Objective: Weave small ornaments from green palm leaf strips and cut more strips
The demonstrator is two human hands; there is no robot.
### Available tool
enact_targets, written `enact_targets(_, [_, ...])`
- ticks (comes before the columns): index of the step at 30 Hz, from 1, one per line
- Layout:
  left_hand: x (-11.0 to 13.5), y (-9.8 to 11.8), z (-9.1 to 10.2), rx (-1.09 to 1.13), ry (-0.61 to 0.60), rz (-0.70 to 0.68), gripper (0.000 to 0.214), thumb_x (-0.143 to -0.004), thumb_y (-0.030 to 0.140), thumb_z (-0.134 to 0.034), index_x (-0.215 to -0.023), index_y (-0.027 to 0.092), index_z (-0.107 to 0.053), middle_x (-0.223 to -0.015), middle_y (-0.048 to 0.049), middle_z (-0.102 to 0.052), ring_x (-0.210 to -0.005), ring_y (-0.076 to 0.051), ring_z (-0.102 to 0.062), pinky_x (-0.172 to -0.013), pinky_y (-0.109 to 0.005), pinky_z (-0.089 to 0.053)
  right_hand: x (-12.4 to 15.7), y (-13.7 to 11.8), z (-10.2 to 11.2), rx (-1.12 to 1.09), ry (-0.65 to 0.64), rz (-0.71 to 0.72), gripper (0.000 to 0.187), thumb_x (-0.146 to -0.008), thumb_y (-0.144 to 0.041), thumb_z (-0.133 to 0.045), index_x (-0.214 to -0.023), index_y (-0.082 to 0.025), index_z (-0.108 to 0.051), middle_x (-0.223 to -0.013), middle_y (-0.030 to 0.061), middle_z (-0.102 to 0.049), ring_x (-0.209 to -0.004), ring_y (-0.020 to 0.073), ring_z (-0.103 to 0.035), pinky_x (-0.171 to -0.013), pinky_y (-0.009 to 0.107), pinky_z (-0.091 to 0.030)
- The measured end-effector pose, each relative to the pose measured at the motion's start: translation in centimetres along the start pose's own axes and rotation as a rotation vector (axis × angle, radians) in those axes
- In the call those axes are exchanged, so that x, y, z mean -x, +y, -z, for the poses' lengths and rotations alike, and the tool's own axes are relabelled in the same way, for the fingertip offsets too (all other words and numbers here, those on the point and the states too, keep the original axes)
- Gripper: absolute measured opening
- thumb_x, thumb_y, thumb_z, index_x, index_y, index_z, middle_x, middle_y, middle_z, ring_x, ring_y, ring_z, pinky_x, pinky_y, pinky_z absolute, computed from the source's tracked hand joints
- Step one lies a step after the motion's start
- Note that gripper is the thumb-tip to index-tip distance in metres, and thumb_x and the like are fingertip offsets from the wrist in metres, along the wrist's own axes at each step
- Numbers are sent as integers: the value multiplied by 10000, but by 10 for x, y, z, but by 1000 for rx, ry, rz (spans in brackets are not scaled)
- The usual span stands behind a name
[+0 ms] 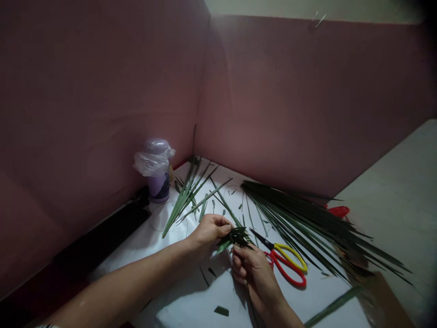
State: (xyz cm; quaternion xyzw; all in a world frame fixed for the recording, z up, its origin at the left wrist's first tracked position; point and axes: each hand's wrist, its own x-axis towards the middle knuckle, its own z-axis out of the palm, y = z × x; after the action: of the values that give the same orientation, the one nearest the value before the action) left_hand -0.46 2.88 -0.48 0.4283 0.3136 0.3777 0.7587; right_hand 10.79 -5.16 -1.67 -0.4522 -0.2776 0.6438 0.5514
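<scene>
Leaf strips [182, 200] lie on the tabletop [177, 307], centre-left. At lower centre, the left hand [211, 228] has its fingers clamped on a leaf bunch [239, 236]; the right hand [251, 265] pinches its lower side. Shaping the bunch seems the current step, though dimness hides its folds; next calls for steady pinching. Scissors [273, 247] lie to the right.

Dusky pink walls [307, 100] meet in a corner behind a white-topped table [186, 300]; the light is dim.
</scene>
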Motion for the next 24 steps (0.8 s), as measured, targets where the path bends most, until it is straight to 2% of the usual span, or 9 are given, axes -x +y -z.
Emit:
enact_targets(4, [-1,-1,2,-1,-6,3,241,-542,283,-724,-607,94,-589,-527,-22,-566,-468,-84,-490,-484,-207,-326,0,0,0,-13,-19,-4,210,-739,-247,-594,-621,-166,-441,-480,-61,-419,-359,27,-274,-333,167,-177])
enact_targets(9, [-3,-7,4,17,8,-27,256,-567,272,-723,-706,80,-626,-622,-50,-605,-547,-105,-539,-551,-225,-379,-5,-2,2,39,46,-20,251,-747,-283,-590,-590,-157,-439,-451,-67,-400,-344,21,-269,-324,162,-183])
enact_targets(12, [-3,-7,4,71,19,-56,312,-527,185,-733,-806,91,-630,-765,-66,-626,-647,-128,-574,-619,-242,-412,-7,-2,3,70,95,4,262,-727,-315,-615,-599,-154,-451,-461,-64,-426,-340,19,-288,-311,148,-187])
enact_targets(14, [-2,-5,3,63,54,-36,334,-517,123,-707,-838,95,-619,-788,-63,-617,-652,-125,-570,-612,-240,-416,-7,-2,4,105,134,31,259,-707,-333,-635,-625,-157,-464,-465,-67,-442,-333,20,-302,-297,138,-193])
enact_targets(17, [-1,0,2,-69,145,-24,288,-570,88,-630,-856,95,-602,-778,-58,-600,-620,-109,-547,-557,-223,-404,-8,1,7,201,191,32,279,-699,-369,-637,-619,-164,-465,-427,-73,-449,-294,22,-302,-268,133,-197])
enact_targets(20, [-4,-1,5,-317,225,-92,246,-602,62,-571,-843,107,-595,-784,-54,-592,-631,-107,-532,-535,-208,-398,-10,2,10,335,168,-23,325,-728,-414,-592,-571,-160,-463,-341,-66,-431,-236,28,-293,-237,138,-189])
enact_targets(24, [-11,-10,15,-649,251,-166,346,-552,1,-554,-872,130,-590,-789,-43,-589,-616,-105,-514,-513,-200,-385,-13,0,12,338,138,-18,275,-651,-359,-675,-703,-141,-514,-464,-21,-560,-302,58,-439,-272,154,-352])
